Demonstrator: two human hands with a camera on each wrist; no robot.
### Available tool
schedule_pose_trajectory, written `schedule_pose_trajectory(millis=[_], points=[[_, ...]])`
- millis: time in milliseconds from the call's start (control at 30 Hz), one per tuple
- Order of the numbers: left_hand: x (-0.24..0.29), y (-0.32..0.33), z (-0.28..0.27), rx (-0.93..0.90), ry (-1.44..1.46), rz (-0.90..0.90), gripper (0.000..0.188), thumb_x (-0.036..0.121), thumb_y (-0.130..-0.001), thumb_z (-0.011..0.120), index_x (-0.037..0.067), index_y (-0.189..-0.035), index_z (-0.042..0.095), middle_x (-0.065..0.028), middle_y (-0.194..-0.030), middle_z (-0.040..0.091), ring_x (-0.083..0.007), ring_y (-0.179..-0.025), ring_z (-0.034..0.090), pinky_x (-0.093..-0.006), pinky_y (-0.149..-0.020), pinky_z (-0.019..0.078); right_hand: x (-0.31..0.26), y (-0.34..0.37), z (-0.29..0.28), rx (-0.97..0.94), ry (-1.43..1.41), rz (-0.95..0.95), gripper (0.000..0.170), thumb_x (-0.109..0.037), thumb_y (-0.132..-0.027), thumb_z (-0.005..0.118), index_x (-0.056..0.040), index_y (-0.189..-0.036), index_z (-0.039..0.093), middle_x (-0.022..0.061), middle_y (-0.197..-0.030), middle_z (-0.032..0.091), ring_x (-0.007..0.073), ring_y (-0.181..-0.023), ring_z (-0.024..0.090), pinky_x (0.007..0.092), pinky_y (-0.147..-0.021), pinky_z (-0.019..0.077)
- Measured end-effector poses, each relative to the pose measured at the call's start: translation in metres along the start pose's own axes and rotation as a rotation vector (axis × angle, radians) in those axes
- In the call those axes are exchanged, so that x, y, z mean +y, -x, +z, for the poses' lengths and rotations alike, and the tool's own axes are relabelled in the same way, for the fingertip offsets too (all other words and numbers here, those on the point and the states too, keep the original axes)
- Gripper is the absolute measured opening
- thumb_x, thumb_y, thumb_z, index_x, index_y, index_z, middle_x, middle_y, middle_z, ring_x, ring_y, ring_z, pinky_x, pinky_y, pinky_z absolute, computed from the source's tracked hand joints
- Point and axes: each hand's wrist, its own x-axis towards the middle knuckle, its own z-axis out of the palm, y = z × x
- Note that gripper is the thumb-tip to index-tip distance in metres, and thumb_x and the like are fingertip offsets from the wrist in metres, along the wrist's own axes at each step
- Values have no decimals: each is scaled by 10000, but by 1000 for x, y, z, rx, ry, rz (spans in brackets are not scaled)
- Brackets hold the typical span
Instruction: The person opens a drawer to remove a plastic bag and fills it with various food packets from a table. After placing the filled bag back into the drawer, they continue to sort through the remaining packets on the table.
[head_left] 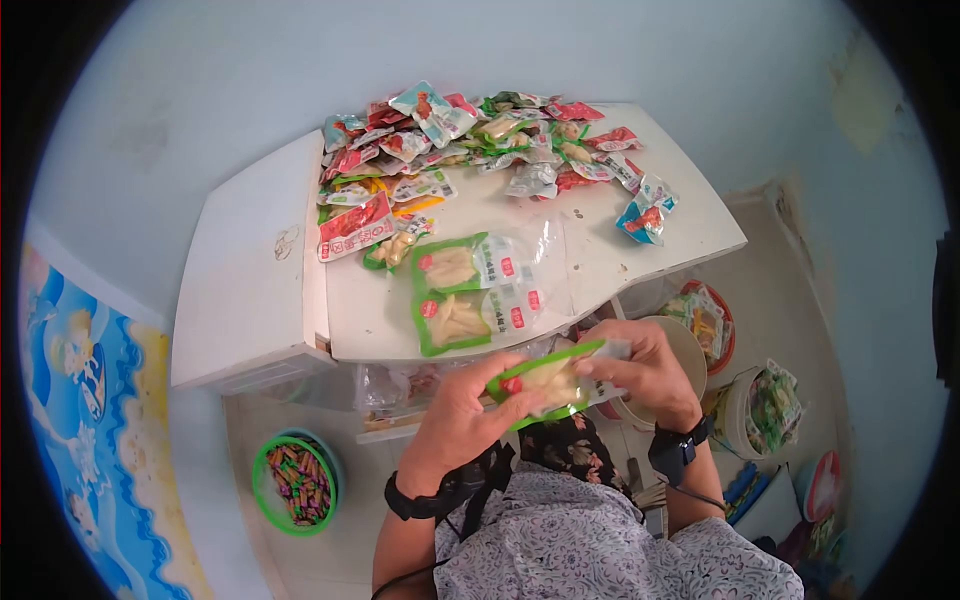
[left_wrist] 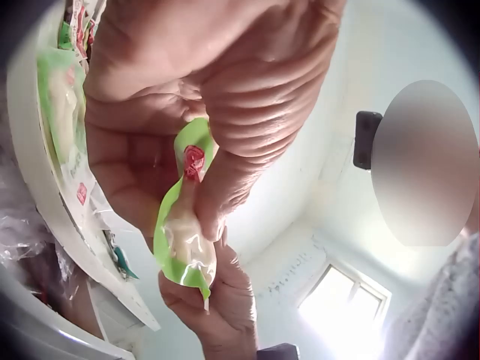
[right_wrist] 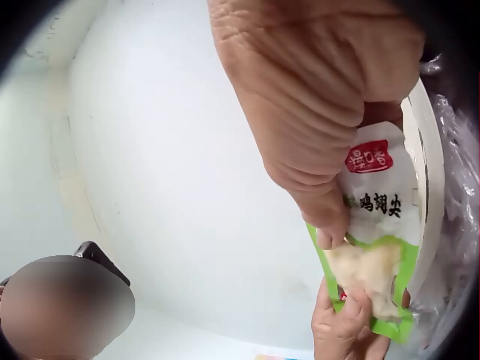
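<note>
Both hands hold a green-and-white packet of chicken wing tips (head_left: 550,384) in front of the table's near edge. My left hand (head_left: 470,408) pinches its green end, thumb on the clear front over the pale meat. At the white, printed end, my right hand (head_left: 648,368) grips with thumb and fingers, as the right wrist view shows the packet (right_wrist: 381,187). Just beyond the hands, a clear plastic bag (head_left: 556,262) lies flat on the table (head_left: 380,325). Two similar packets, an upper one (head_left: 450,265) and a lower one (head_left: 460,320), lie side by side in it.
Mixed snack packets (head_left: 430,115) are heaped along the table's back. A blue-and-white packet (head_left: 645,212) lies apart at the right. On the floor stand a green-rimmed basket (head_left: 262,500) of small wrapped sticks and, at the right, a white bucket (head_left: 735,420) holding green packets.
</note>
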Motion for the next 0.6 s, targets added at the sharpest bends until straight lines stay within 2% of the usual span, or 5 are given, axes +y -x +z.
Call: schedule_pose_trajectory(millis=[133, 233, 300, 467, 600], points=[[-11, -15, 4, 360, -206, 141, 352, 160, -932, 799, 16, -1222, 661, -73, -953, 709, -119, -811, 642, -295, -684, 509, 20, 3, -33, 380, -156, -184, 103, -106, -965, 747, -34, -1039, 747, 25, -959, 750, 83, -838, 695, 244, -730, 544], [-7, -23, 3, 455, -283, 71, 281, 146, -920, 804, 31, -1133, 664, -77, -909, 681, -153, -747, 633, -295, -655, 494, 28, -10, -52, 647, -360, -308, 139, -135, -987, 731, -39, -1088, 725, 23, -983, 757, 80, -833, 713, 242, -723, 565], [-16, -33, 12, 499, -364, 161, 288, 168, -904, 824, 22, -1095, 667, -51, -884, 673, -126, -734, 593, -293, -646, 477, 39, -19, -63, 733, -432, -337, 168, -138, -992, 727, -38, -1126, 713, 24, -1006, 761, 79, -837, 724, 242, -729, 578], [-6, -72, 34, 526, -734, 376, 407, 285, -830, 871, 32, -1056, 647, -98, -806, 609, -261, -749, 617, -396, -655, 494, 49, -43, -46, 590, -444, -223, 198, -117, -995, 719, -21, -1168, 703, 46, -1016, 756, 91, -840, 728, 243, -723, 589], [-17, -92, 46, 472, -802, 335, 295, 216, -875, 808, 35, -1024, 629, -96, -834, 642, -294, -751, 658, -426, -637, 499, 51, -51, -38, 396, -480, -175, 178, -79, -997, 702, 17, -1147, 688, 82, -1034, 751, 117, -848, 731, 281, -736, 607]])
